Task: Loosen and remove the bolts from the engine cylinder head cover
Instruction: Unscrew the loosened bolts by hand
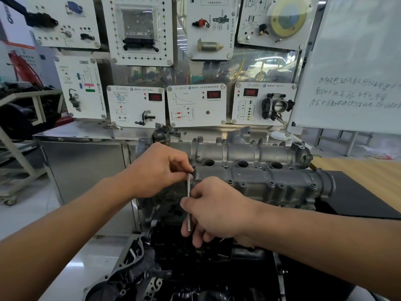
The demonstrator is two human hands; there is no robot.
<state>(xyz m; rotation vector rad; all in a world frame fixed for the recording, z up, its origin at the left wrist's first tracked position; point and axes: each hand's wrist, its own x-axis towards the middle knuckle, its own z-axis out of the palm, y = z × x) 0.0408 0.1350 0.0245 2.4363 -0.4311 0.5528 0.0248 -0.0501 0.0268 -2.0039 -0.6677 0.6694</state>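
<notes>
I see the left hand (160, 168) pinching the top of the upright key (188, 187) by the cover (260, 183); the right hand (217, 210) grips its lower part.

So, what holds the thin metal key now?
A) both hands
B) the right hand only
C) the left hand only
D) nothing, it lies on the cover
A: the left hand pinches the top of the key, and the right hand holds its lower part.

Two hands (160, 170) (217, 210); one hex key (188, 205); three plug wells (242, 164); eight panels (196, 104).
</notes>
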